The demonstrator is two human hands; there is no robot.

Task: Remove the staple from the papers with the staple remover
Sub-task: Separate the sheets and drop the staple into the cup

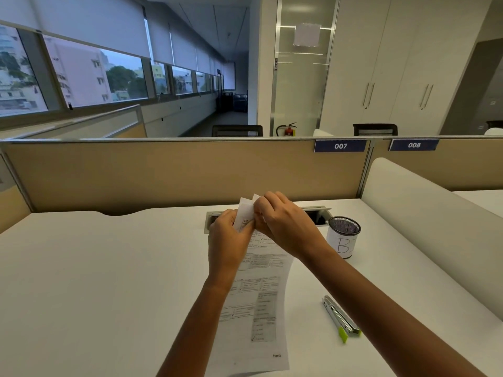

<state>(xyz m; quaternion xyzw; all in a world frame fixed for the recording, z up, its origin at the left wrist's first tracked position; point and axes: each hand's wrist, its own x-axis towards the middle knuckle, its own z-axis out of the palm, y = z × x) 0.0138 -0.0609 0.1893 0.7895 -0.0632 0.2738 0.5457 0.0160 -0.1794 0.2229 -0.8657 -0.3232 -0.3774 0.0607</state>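
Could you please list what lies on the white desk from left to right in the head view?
Left hand → printed white papers → right hand → silver staple remover with green tips → black mesh cup labelled B.

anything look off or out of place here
One thing: the staple remover lies unused on the desk, right of the papers, while the left hand and right hand pinch the folded-up top corner bare. Nothing is spilled or visibly torn. The mesh pen cup stands upright.
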